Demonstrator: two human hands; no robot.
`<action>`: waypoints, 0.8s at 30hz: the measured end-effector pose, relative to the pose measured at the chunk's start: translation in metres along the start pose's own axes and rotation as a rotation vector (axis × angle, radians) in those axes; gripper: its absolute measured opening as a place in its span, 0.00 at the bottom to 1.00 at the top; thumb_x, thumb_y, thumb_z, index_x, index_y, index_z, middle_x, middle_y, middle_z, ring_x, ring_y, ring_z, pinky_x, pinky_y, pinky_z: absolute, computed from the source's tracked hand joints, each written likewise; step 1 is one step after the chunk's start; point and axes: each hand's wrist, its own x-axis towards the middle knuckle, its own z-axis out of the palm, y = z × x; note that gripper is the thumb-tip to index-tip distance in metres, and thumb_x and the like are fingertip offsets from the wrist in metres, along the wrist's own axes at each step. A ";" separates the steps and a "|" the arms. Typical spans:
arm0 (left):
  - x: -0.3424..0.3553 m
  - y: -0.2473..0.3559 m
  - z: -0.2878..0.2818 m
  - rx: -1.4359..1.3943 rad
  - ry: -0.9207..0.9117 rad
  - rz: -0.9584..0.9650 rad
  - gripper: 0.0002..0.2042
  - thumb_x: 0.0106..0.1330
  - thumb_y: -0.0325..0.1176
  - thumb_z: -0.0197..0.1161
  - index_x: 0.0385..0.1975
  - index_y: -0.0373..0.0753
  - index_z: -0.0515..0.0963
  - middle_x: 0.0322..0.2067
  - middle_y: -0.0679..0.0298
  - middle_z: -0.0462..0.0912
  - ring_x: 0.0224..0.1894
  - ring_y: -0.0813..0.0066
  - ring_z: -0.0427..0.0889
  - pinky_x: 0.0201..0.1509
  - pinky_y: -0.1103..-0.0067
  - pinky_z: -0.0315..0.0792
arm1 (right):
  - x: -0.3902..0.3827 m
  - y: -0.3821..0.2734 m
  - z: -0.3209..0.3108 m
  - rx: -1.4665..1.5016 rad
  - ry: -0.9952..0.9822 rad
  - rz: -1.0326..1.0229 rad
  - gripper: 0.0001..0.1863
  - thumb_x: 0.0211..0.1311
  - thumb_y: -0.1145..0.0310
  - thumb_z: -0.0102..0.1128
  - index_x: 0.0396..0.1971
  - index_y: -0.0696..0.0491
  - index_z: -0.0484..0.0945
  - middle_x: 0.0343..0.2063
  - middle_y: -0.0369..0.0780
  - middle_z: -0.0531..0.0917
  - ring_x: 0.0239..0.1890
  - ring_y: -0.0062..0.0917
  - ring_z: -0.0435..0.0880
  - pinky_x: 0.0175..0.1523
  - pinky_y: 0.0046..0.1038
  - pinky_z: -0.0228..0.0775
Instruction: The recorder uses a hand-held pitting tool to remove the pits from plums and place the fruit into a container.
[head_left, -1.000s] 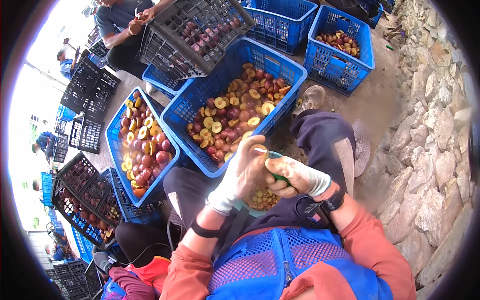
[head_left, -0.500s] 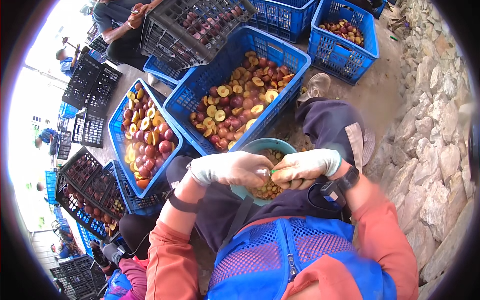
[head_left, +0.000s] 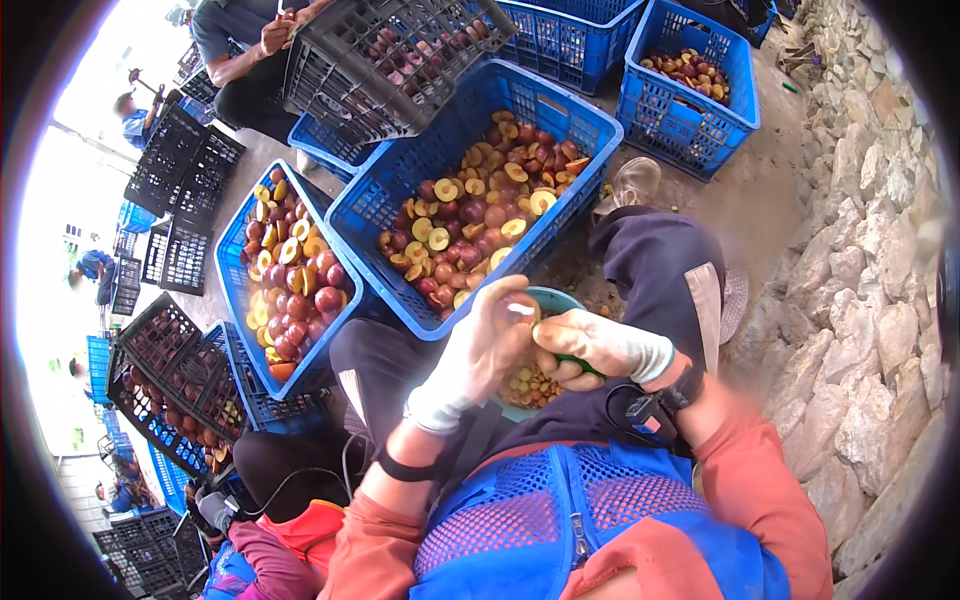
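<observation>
A whole reddish plum (head_left: 518,307) sits in my gloved left hand (head_left: 482,345), raised above a teal basin (head_left: 556,298), with the fingers curled round it. My gloved right hand (head_left: 598,345) is close beside it and wraps round a green-handled tool (head_left: 580,366). The tool's working end is hidden, so I cannot tell if it touches the plum. Small yellowish-brown fruit stones (head_left: 530,385) lie in the basin between my legs. Just beyond stands a large blue crate (head_left: 572,212) of halved and whole plums.
A second blue crate (head_left: 238,300) of plums stands at the left. A black crate (head_left: 330,90) rests tilted over the far rim. Another blue crate (head_left: 690,135) is at the far right, near a stone wall (head_left: 850,330). Co-workers sit at the far left and lower left.
My left hand has turned upward and lifted slightly, bringing the plum into fuller view. My right hand has tilted, and more of the green handle shows beneath its fingers.
</observation>
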 end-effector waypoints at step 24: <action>0.004 -0.017 -0.053 -0.461 -0.269 -0.438 0.23 0.66 0.40 0.68 0.56 0.34 0.74 0.40 0.61 0.82 0.27 0.79 0.77 0.32 0.82 0.77 | 0.001 0.012 -0.025 -0.706 -0.116 0.176 0.19 0.76 0.52 0.50 0.40 0.55 0.80 0.26 0.33 0.81 0.23 0.17 0.81 0.25 0.23 0.70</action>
